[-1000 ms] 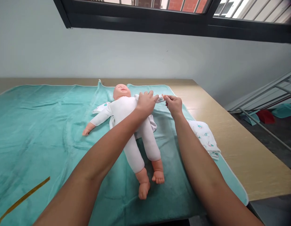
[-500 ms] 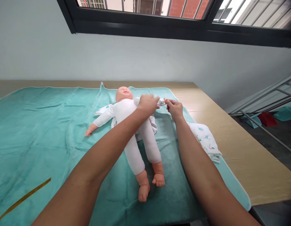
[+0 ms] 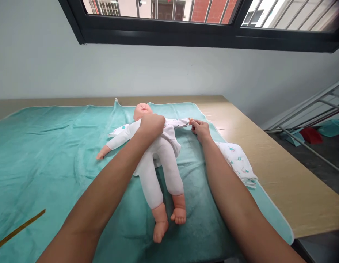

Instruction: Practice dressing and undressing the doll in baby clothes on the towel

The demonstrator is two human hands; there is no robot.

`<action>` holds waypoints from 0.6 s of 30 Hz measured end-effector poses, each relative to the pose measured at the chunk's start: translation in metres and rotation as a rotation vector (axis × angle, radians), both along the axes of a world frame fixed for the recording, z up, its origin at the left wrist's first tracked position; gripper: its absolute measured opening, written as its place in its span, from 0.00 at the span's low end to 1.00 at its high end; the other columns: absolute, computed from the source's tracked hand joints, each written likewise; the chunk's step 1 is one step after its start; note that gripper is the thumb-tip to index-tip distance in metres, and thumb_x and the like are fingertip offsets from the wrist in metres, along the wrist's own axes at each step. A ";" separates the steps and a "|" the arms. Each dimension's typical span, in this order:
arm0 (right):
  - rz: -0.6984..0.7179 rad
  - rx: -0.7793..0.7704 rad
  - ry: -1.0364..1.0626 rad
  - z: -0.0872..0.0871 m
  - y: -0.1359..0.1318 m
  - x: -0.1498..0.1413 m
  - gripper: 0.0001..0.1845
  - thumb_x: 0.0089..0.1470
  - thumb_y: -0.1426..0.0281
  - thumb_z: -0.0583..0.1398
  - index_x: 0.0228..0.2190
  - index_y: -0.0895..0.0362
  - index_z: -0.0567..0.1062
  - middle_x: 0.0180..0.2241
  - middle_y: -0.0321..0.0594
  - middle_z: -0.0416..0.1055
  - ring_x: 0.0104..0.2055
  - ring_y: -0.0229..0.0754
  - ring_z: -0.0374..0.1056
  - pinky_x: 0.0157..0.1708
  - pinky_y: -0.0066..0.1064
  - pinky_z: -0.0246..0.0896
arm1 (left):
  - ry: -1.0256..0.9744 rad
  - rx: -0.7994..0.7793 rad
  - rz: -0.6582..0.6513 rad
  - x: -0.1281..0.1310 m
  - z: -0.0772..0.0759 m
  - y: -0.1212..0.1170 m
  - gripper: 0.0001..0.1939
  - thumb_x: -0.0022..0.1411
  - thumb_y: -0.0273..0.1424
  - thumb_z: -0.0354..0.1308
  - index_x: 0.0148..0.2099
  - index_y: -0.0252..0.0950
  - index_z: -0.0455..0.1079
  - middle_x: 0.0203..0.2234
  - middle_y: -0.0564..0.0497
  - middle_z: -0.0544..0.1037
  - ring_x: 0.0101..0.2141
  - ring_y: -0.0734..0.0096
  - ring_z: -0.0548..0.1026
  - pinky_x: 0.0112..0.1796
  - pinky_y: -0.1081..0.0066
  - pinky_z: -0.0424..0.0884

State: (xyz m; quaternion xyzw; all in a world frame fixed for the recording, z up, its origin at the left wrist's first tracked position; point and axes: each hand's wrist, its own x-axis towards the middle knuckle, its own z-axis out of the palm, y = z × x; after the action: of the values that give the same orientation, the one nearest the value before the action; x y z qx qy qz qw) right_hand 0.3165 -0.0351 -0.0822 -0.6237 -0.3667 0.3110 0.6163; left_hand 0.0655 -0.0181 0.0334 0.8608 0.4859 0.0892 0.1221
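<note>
A baby doll [image 3: 149, 186] with a white cloth body lies face up, its head away from me and its feet toward me. A white printed baby shirt [image 3: 171, 137] is partly under the doll, with one sleeve over the arm on the right. The other sleeve lies spread beneath the arm on the left. My left hand [image 3: 153, 126] is closed on the shirt at the doll's chest; its fingertips are hidden. At the cuff, my right hand [image 3: 200, 129] pinches the doll's hand, which pokes out of the sleeve.
A teal blanket [image 3: 62, 146] covers much of the wooden table [image 3: 270, 160]. Folded printed cloth [image 3: 236, 160] lies right of my right forearm. A brownish-yellow strip [image 3: 20, 230] is at the lower left. Behind the table are a wall and a window [image 3: 158, 33]; a metal rail [image 3: 309, 146] stands at right.
My left hand has moved left from the sleeve to the doll's chest, drawing the shirt up along the arm. My right hand stays at the doll's hand. The doll's legs have shifted slightly left.
</note>
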 end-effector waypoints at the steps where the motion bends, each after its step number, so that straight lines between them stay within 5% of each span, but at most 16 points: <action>1: -0.001 0.016 -0.007 0.000 -0.001 0.000 0.19 0.40 0.56 0.66 0.26 0.60 0.78 0.15 0.29 0.58 0.17 0.30 0.50 0.15 0.24 0.43 | 0.004 0.052 -0.036 0.008 -0.001 0.000 0.05 0.57 0.26 0.59 0.35 0.33 0.77 0.34 0.40 0.76 0.45 0.50 0.72 0.45 0.58 0.63; 5: 0.005 0.068 -0.050 0.002 -0.007 0.000 0.21 0.43 0.54 0.65 0.30 0.60 0.79 0.16 0.29 0.59 0.18 0.30 0.51 0.16 0.23 0.46 | 0.093 0.321 -0.262 0.055 -0.013 0.003 0.11 0.62 0.26 0.55 0.44 0.33 0.76 0.42 0.39 0.76 0.47 0.53 0.72 0.45 0.61 0.64; 8: 0.004 0.084 -0.100 0.002 -0.009 0.001 0.21 0.45 0.54 0.64 0.30 0.60 0.79 0.17 0.29 0.59 0.19 0.30 0.51 0.17 0.22 0.47 | 0.155 0.302 -0.260 0.076 -0.025 0.010 0.14 0.63 0.22 0.50 0.43 0.30 0.77 0.38 0.38 0.77 0.42 0.57 0.75 0.42 0.63 0.66; 18: -0.022 0.087 -0.194 -0.005 -0.007 0.002 0.22 0.47 0.54 0.62 0.33 0.61 0.81 0.17 0.30 0.60 0.20 0.32 0.54 0.22 0.24 0.52 | 0.237 0.218 -0.161 0.069 -0.030 0.015 0.14 0.63 0.23 0.51 0.48 0.30 0.73 0.44 0.36 0.76 0.46 0.55 0.74 0.43 0.63 0.67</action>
State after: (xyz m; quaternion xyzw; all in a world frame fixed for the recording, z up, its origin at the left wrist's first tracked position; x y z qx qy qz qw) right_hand 0.3185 -0.0416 -0.0870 -0.6273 -0.4310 0.2263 0.6079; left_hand 0.1346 -0.0033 0.0034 0.9096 0.4138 0.0292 -0.0233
